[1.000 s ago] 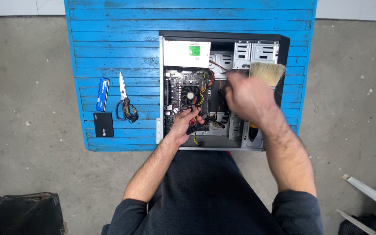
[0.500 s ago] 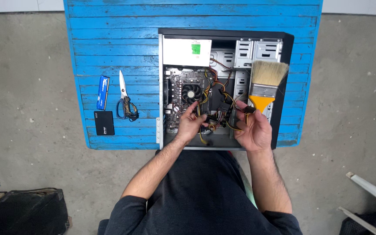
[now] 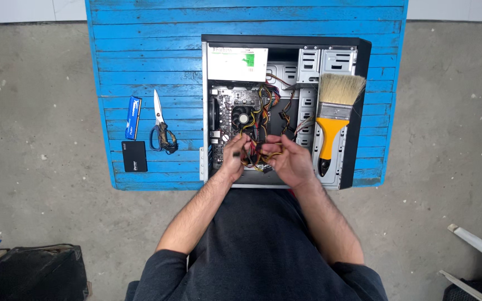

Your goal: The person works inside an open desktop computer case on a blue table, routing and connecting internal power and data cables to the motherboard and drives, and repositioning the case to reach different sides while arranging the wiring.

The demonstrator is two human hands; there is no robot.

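Observation:
An open computer case (image 3: 361,111) lies on its side on a blue wooden table (image 3: 146,50). Inside it I see a motherboard with a round fan (image 3: 243,118) and a power supply box (image 3: 236,63) at the far end. Both my hands are in the near part of the case. My left hand (image 3: 233,156) and my right hand (image 3: 287,159) are closed on a bundle of yellow, red and black cables (image 3: 258,157) between them. A yellow-handled paintbrush (image 3: 332,120) rests on the drive bays, to the right of my right hand.
On the table left of the case lie scissors (image 3: 162,127), a blue memory stick (image 3: 133,117) and a small black drive (image 3: 134,156). The concrete floor holds a black bag (image 3: 29,273) at lower left and a white frame (image 3: 478,251) at lower right.
My right hand set the brush down on the drive bays, then moved left and down to the cable bundle. My left hand stayed in the case by the cables.

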